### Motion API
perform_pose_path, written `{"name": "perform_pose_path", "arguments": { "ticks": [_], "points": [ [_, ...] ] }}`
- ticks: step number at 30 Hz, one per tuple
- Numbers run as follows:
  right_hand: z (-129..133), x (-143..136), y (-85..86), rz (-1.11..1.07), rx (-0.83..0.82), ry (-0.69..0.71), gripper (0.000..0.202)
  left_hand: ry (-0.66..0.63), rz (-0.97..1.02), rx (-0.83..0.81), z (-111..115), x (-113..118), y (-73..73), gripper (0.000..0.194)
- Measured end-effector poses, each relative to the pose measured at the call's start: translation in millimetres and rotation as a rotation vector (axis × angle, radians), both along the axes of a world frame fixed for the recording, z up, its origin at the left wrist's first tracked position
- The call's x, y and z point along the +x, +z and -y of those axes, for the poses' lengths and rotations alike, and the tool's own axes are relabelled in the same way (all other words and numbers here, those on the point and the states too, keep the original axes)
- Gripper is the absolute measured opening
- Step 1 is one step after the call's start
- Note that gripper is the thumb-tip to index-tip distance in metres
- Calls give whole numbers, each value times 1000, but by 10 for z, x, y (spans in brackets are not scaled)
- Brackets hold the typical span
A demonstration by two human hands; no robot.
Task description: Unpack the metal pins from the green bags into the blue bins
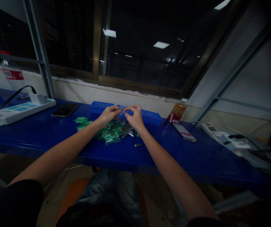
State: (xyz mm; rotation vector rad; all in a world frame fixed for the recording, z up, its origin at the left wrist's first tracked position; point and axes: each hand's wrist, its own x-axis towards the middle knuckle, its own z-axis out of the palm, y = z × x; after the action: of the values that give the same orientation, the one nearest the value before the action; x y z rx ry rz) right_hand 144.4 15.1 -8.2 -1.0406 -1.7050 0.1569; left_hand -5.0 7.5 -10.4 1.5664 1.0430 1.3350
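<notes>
Head view: left hand (110, 114) and right hand (135, 117) both pinched closed on clear plastic (123, 110), held between them above green packets (111, 134) and metal parts (129, 133). Blue bins (152, 117) sit just behind.

Blue table (55, 132) bears green packets (111, 133), metal cylinders (131, 133), blue bins (152, 117), phone (64, 109), power strip (24, 111), amber bottle (178, 111).

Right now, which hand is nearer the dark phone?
Left. The left hand is to the right of the dark phone; the right hand is farther off that way.
</notes>
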Motion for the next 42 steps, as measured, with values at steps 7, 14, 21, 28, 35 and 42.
{"name": "perform_pose_path", "arguments": {
  "ticks": [7, 14, 21, 28, 35, 42],
  "points": [
    [-26, 26, 38, -269, -413, 218, 33, 179, -562, 556, -17, -27, -34, 19],
    [-9, -26, -12, -111, -115, 148, 11, 42, -344, 273, 6, 45, -41, 26],
    [55, -41, 3, 40, 135, 95, 16, -167, 256, -201, 23, 18, 29, 38],
    [-5, -12, 16, -107, -81, 31, 14, 46, -71, 223, -47, 10, -33, 17],
    [35, -12, 56, -480, -553, 360, 42, 268, -396, 552, -34, -10, -28, 23],
    [-12, -26, 0, -383, -431, 200, 20, 280, -418, 557, -2, 22, -23, 26]
  ]
}}
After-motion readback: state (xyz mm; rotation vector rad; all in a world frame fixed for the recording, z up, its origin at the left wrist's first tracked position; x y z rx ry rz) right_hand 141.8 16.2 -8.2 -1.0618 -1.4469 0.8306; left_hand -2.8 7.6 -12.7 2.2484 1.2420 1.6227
